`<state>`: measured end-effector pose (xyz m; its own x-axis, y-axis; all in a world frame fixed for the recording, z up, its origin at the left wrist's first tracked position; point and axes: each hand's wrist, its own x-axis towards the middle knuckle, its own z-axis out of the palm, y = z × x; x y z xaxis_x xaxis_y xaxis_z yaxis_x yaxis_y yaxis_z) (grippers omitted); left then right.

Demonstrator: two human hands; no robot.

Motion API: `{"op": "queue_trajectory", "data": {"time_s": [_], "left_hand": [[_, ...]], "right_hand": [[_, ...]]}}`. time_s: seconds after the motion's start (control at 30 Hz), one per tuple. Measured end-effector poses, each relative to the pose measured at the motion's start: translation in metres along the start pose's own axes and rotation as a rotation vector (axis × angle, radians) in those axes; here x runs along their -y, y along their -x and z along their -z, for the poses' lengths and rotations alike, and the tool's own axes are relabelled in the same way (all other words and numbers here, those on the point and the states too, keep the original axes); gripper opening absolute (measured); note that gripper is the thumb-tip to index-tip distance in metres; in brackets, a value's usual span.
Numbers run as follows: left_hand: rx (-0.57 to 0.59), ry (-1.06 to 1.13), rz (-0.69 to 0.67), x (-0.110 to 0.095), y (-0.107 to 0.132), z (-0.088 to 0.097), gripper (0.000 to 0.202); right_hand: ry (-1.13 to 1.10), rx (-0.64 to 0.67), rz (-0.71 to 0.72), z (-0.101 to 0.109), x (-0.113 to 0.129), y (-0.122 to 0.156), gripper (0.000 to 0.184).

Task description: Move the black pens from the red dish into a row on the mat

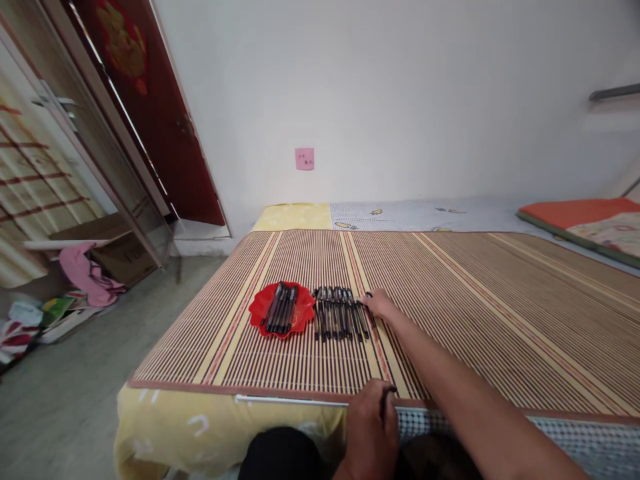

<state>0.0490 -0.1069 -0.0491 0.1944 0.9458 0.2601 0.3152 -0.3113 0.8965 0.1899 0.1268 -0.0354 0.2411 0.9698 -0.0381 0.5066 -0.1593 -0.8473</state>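
Observation:
My right hand (380, 304) reaches out over the mat, its fingers closed on a black pen (369, 295) at the right end of a row. That row of pens (337, 313) lies side by side on the mat, caps toward the wall. Left of it is a red scalloped plate (257, 312), touching or almost touching the row, with several more dark pens (281, 310) lying in it. Near the bed's front edge, my left hand (370, 423) is curled into a fist around what looks like a pen, of which only a short black end shows.
A striped bamboo mat (480, 320) covers the bed. An orange folded cloth (575, 217) lies at the far right. A pink note (305, 159) is stuck on the wall. To the left are a dark red door (165, 113), a cardboard box (125, 259) and piled clothes (87, 273).

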Motion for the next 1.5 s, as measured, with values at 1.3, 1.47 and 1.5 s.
{"op": "queue_trajectory", "data": {"time_s": [1.3, 1.47, 1.5], "left_hand": [[0.040, -0.053, 0.104, -0.005, -0.006, 0.004, 0.020], [0.039, -0.073, 0.115, -0.003, -0.004, 0.001, 0.019], [0.036, -0.075, 0.114, -0.002, -0.004, 0.000, 0.018]], "right_hand": [[-0.262, -0.001, -0.073, 0.004, -0.012, -0.008, 0.009], [-0.261, -0.102, 0.010, 0.003, 0.004, -0.024, 0.014], [-0.260, -0.112, 0.023, 0.002, 0.006, -0.027, 0.015]]}}
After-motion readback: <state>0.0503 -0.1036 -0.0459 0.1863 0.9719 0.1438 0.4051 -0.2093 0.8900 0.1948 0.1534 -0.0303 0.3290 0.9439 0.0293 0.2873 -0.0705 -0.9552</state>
